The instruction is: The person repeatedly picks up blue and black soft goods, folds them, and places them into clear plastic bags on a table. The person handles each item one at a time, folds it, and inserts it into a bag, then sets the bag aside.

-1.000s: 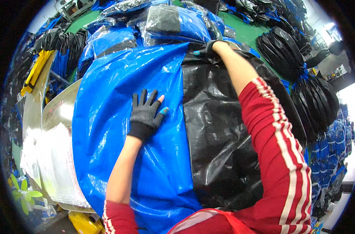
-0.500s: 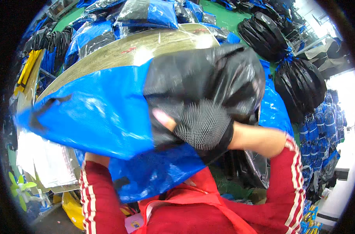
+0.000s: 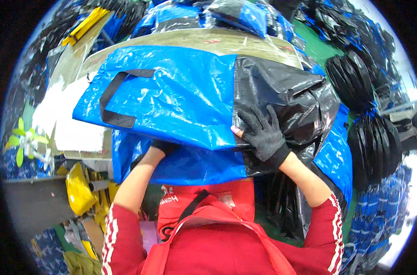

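Observation:
A large blue and black woven plastic bag [image 3: 181, 96] lies spread across the table, its glossy blue part to the left and its black part to the right. A black strap handle [image 3: 108, 98] is fixed near its left end. My right hand [image 3: 263, 135], in a dark knit glove with a bare thumb, rests flat with fingers spread on the black part, close to the colour seam. My left hand [image 3: 166, 145], also in a dark glove, reaches between the upper and lower layers at the near edge. Its fingers are hidden under the blue layer.
The table [image 3: 190, 40] has a wood-look top. White sheets [image 3: 77, 121] lie at its left. Packed blue and black bags [image 3: 238, 13] are heaped beyond it. A tied black bundle [image 3: 373, 137] stands at right. Yellow material [image 3: 79, 190] and a small green-bladed fan [image 3: 25, 140] are at left.
The blue part has come down flatter on the table, and its strap now shows plainly. My right hand has gone from blurred motion to lying flat with fingers spread; my left glove has come into view.

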{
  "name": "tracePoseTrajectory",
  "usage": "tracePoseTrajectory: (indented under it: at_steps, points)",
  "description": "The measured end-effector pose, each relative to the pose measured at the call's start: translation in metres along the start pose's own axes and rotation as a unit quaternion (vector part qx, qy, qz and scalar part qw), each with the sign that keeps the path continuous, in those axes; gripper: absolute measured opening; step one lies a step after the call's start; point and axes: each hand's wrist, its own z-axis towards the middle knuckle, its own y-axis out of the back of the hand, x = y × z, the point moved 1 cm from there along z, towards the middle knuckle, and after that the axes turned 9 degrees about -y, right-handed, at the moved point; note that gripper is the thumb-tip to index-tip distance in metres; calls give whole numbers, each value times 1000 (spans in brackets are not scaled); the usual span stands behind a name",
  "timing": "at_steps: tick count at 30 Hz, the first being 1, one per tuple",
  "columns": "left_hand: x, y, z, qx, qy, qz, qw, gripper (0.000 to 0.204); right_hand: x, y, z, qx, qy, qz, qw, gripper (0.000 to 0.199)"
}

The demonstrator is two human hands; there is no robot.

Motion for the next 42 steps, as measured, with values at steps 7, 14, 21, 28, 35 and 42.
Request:
tracePoseTrajectory:
  at_steps: [7,14,21,28,35,42]
  points:
    - [58,42,-146,-7,108,-3,994,71,-22,-15,-52,236,76,23,968,70]
    - [223,95,-155,-107,277,-437,849,65,-21,-19,-44,329,66,12,942,67]
    - [298,98,-42,-77,278,-669,685,51,-42,52,59,-85,-35,70,993,19]
    - [261,67,-79,23,317,-210,925,71,-101,-82,23,43,-206,-73,975,82]
    - [53,48,42,-91,-135,128,978,75,-92,-77,24,-2,-208,-72,976,76]
    - [-57,55,106,369,59,-22,927,55,-134,37,-15,98,-338,-5,936,47]
